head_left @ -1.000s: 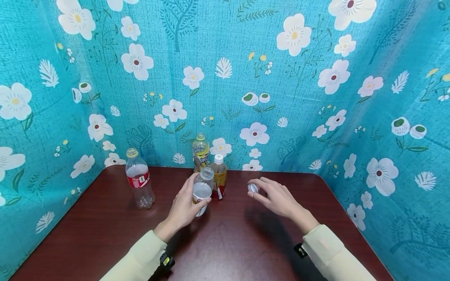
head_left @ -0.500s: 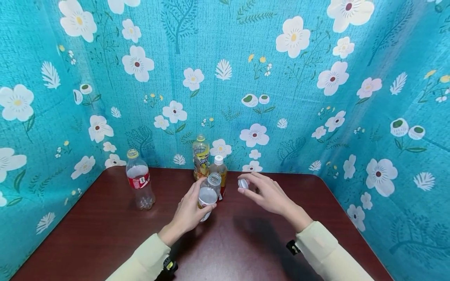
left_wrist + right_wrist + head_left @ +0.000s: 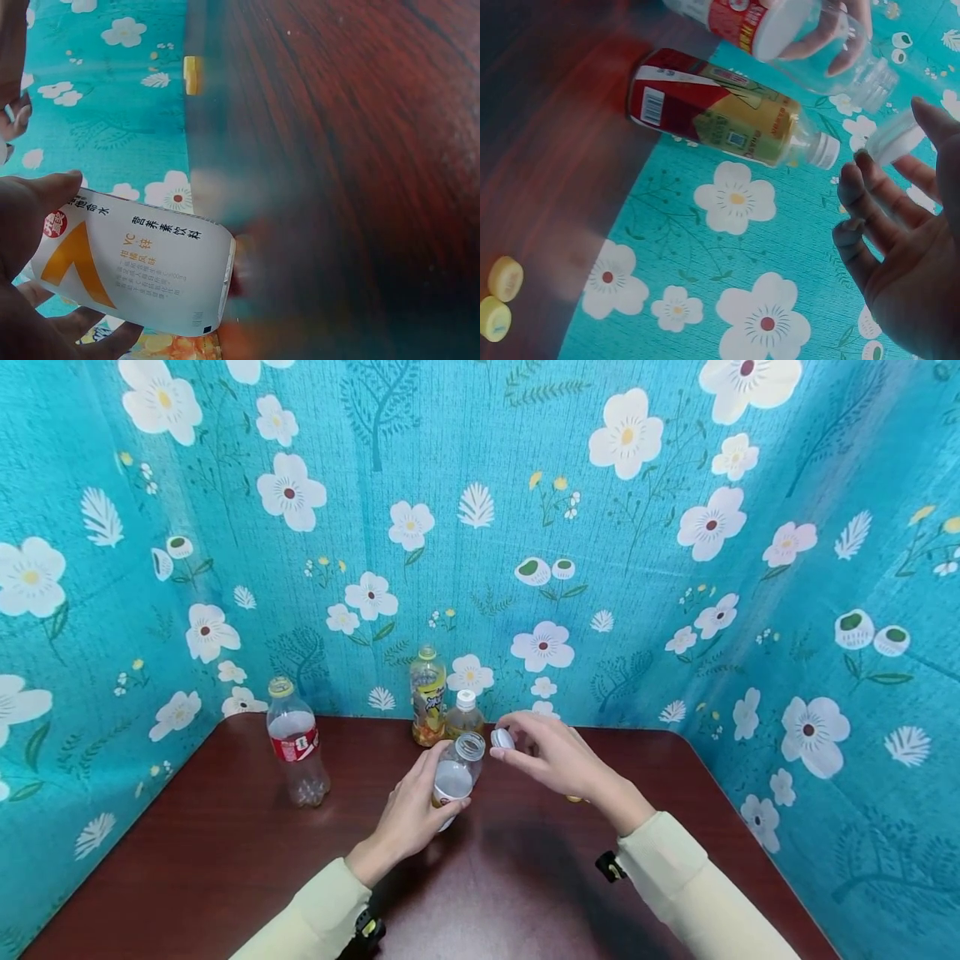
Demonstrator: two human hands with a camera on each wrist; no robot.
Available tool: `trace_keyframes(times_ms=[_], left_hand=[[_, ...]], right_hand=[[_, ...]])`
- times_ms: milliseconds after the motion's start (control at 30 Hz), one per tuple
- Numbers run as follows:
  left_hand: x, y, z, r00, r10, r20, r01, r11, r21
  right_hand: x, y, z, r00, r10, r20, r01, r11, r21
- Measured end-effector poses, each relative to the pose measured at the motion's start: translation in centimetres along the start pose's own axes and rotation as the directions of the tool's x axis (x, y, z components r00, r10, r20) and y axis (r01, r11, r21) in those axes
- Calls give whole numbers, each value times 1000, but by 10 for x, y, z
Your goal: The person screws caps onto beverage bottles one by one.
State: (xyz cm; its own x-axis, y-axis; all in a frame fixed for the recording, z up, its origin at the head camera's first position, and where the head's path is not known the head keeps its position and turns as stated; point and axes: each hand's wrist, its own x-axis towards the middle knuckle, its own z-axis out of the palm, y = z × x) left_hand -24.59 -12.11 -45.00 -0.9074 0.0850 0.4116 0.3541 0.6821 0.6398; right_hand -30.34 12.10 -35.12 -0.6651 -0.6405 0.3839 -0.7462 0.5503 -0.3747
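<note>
My left hand (image 3: 411, 810) grips a clear, wide-mouthed drink bottle (image 3: 454, 777) round its body. Its mouth is uncapped and leans toward the right. In the left wrist view the bottle's white label (image 3: 142, 262) shows an orange mark. Between the thumb and fingers of my right hand (image 3: 562, 758) a whitish bottle cap (image 3: 502, 739) is pinched, standing on edge. The cap is close to the bottle's mouth, with a small gap between them; the right wrist view shows this cap (image 3: 897, 137) just off the threaded neck.
Behind the held bottle stand a white-capped bottle (image 3: 466, 717) and an uncapped yellow-labelled bottle (image 3: 428, 697). A larger red-labelled bottle (image 3: 295, 743) stands at the left. Two yellow caps (image 3: 506, 278) lie on the dark table (image 3: 187, 852). A floral curtain (image 3: 480, 585) surrounds the back.
My left hand has carried the bottle a little to the right. My right hand has brought the cap leftward and slightly up, narrowing the gap to the bottle's mouth. The standing bottles stay put.
</note>
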Motion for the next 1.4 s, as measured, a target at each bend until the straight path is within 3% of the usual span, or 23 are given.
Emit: trace_keyframes(times_ms=[400,733,1400], left_hand=[[-1,-2,1,999,46,-8,-46,999,16],[0,0,2,998,60,10,-61,997,56],[0,1,4,996,91,21,-92,994,65]], right_hand=[[18,-7,-4,994,-87,67,87,996,2],[24,-11,0,991,-63,118,65,998,-16],[25,-14,-2,975,-95,201,105,994,-41]])
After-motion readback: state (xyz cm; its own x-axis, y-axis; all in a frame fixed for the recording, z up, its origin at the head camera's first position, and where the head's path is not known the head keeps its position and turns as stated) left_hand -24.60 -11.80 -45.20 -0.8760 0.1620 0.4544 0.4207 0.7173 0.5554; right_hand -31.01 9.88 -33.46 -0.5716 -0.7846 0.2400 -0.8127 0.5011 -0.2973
